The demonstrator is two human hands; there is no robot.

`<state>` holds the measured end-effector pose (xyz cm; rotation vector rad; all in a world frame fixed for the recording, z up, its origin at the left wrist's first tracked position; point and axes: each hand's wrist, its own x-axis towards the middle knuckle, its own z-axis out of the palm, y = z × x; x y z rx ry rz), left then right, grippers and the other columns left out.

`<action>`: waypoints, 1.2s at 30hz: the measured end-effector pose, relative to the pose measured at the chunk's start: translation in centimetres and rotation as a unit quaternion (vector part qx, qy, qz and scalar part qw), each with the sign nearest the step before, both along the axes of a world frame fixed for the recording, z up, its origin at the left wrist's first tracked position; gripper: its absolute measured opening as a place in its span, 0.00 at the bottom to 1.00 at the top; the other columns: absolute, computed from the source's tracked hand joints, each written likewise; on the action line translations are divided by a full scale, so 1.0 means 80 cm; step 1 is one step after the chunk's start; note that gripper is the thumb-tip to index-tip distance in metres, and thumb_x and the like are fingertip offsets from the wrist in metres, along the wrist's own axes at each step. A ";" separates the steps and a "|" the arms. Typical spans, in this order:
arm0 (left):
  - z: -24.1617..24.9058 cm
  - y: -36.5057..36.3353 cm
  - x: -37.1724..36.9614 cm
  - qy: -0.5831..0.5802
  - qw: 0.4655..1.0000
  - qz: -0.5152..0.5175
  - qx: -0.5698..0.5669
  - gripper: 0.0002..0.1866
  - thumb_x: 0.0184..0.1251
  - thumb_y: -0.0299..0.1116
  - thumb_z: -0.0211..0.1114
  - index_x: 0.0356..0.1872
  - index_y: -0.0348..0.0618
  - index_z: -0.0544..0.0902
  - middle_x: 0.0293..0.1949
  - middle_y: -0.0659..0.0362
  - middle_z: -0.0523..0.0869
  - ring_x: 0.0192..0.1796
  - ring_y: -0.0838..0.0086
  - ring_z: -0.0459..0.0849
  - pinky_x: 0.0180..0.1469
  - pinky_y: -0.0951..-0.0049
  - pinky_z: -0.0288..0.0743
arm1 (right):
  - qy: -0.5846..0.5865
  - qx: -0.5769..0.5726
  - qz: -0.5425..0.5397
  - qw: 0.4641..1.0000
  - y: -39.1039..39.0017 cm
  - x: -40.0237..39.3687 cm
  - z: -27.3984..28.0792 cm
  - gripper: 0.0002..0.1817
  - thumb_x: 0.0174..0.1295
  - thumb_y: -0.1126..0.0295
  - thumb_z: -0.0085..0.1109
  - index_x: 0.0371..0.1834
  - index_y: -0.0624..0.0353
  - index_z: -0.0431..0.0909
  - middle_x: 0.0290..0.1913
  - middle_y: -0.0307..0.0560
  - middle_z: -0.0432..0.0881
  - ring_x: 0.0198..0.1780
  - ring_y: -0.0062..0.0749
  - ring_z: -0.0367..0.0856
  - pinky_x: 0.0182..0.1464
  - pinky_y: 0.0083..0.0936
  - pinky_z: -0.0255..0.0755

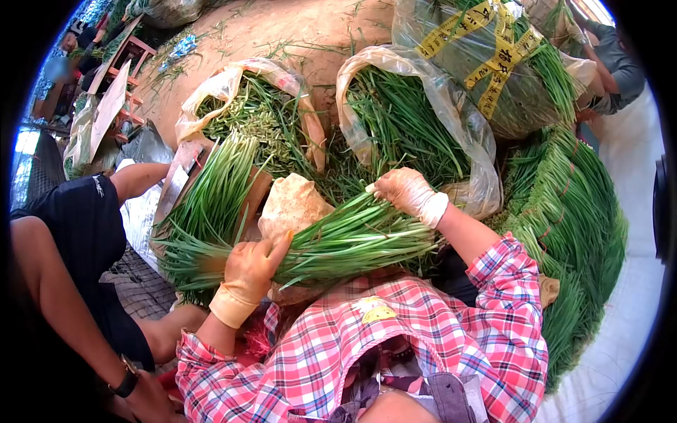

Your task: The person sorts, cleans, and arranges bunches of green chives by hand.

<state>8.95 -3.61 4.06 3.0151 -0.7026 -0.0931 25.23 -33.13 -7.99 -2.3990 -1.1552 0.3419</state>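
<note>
A loose bunch of garlic chives point(360, 240) lies across my lap, pale stem ends to the right and green tips to the left. My gloved left hand point(248, 273) is closed round its leafy part, with the thumb side raised. At the pale ends, my gloved right hand point(407, 194) pinches some stems between thumb and fingers. Just beyond the bunch is a lumpy tan bundle point(293, 201), its contents hidden. A second pile of chives point(215, 194) leans on a board to the left, white ends up.
Two plastic bags, one of trimmings point(264, 120) and one of green leaves point(402, 127), stand open ahead. A taped bag point(486, 63) is behind them. Stacked chives point(571, 233) rise at right. A person in dark shorts point(77, 211) sits close at left; another person point(617, 67) is far right.
</note>
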 end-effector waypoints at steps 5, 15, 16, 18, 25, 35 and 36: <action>-0.006 -0.001 -0.004 0.008 1.000 0.003 0.012 0.32 0.46 0.26 0.58 0.60 0.52 0.72 0.35 0.59 0.79 0.31 0.67 0.78 0.37 0.67 0.72 | 0.228 0.262 -0.220 0.911 -0.024 0.017 0.005 0.05 0.56 0.77 0.58 0.34 0.62 0.82 0.32 0.45 0.83 0.33 0.27 0.78 0.39 0.23 0.72; -0.015 0.002 -0.011 -0.006 1.000 0.011 0.018 0.35 0.43 0.28 0.61 0.61 0.59 0.71 0.41 0.58 0.79 0.31 0.67 0.79 0.37 0.67 0.72 | 0.259 -0.150 -0.178 0.938 -0.130 0.087 0.029 0.25 0.50 0.47 0.62 0.38 0.58 0.84 0.40 0.55 0.83 0.43 0.44 0.82 0.48 0.31 0.73; -0.016 0.001 -0.009 -0.018 0.999 0.003 0.026 0.35 0.43 0.28 0.61 0.61 0.59 0.71 0.42 0.58 0.79 0.30 0.68 0.79 0.37 0.68 0.72 | 0.329 -0.121 -0.131 0.927 -0.101 0.083 0.026 0.29 0.49 0.41 0.61 0.42 0.55 0.83 0.43 0.55 0.83 0.45 0.43 0.81 0.50 0.31 0.71; -0.010 -0.004 -0.005 -0.010 1.000 -0.003 0.030 0.35 0.43 0.29 0.61 0.61 0.59 0.71 0.43 0.58 0.79 0.30 0.68 0.78 0.36 0.68 0.72 | 0.304 -0.202 -0.011 0.931 -0.037 0.060 0.019 0.34 0.54 0.36 0.51 0.45 0.56 0.81 0.44 0.54 0.82 0.46 0.46 0.80 0.52 0.32 0.70; -0.008 -0.001 -0.006 0.007 0.999 0.005 0.038 0.38 0.40 0.28 0.62 0.62 0.60 0.69 0.45 0.58 0.78 0.30 0.68 0.79 0.36 0.68 0.72 | 0.644 0.363 -0.192 0.645 0.011 0.009 0.040 0.12 0.63 0.64 0.54 0.38 0.60 0.81 0.18 0.36 0.73 0.20 0.18 0.71 0.27 0.18 0.69; -0.016 0.005 -0.009 0.041 0.998 0.040 0.019 0.41 0.38 0.24 0.63 0.63 0.59 0.68 0.47 0.59 0.78 0.33 0.65 0.80 0.37 0.66 0.73 | 0.355 0.827 -0.101 0.424 -0.233 0.028 0.138 0.17 0.71 0.60 0.40 0.27 0.57 0.70 0.13 0.32 0.67 0.11 0.15 0.60 0.16 0.18 0.53; -0.019 0.006 -0.012 0.033 0.998 0.047 0.021 0.41 0.38 0.23 0.63 0.63 0.59 0.68 0.47 0.59 0.78 0.33 0.66 0.80 0.37 0.66 0.73 | 0.355 0.827 -0.102 0.424 -0.248 0.027 0.128 0.17 0.71 0.60 0.40 0.27 0.57 0.70 0.13 0.32 0.67 0.11 0.15 0.60 0.16 0.18 0.53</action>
